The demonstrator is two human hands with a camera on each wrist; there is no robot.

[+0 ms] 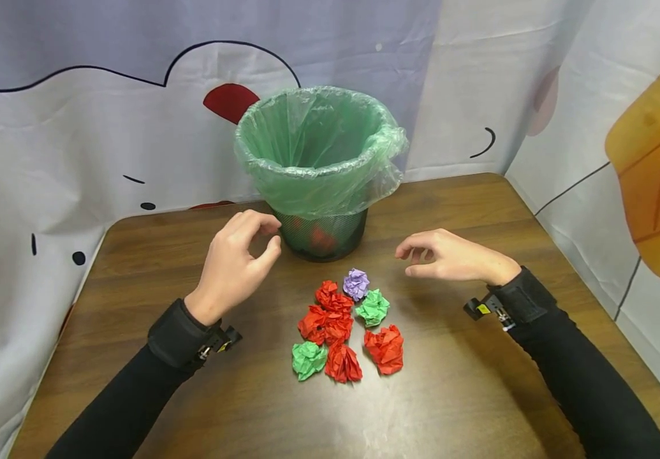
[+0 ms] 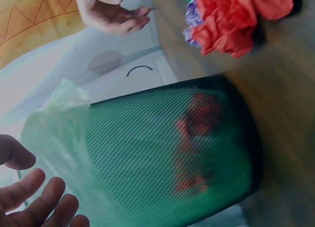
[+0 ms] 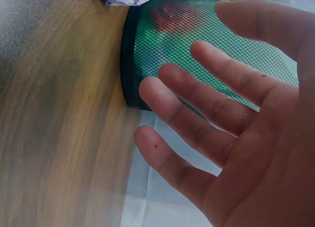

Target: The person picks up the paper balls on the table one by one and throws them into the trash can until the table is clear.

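Both hands hover over the table with nothing in them. My left hand [image 1: 236,261] is near the front left of a dark mesh waste bin [image 1: 330,237], fingers loosely bent and thumb apart. To the right of the bin's foot is my right hand [image 1: 447,256]; its fingers [image 3: 197,123] are spread and relaxed in the right wrist view. Between the hands lie crumpled paper balls: a purple one [image 1: 356,284], a green one [image 1: 372,308], another green one [image 1: 308,359], and several red ones, including a separate red ball [image 1: 384,349] at the right.
A translucent green bin liner [image 1: 312,191] is folded over the bin's rim, bunched at its right. Red paper shows through the mesh low in the bin. The wooden table [image 1: 450,395] backs onto a printed curtain [image 1: 106,140].
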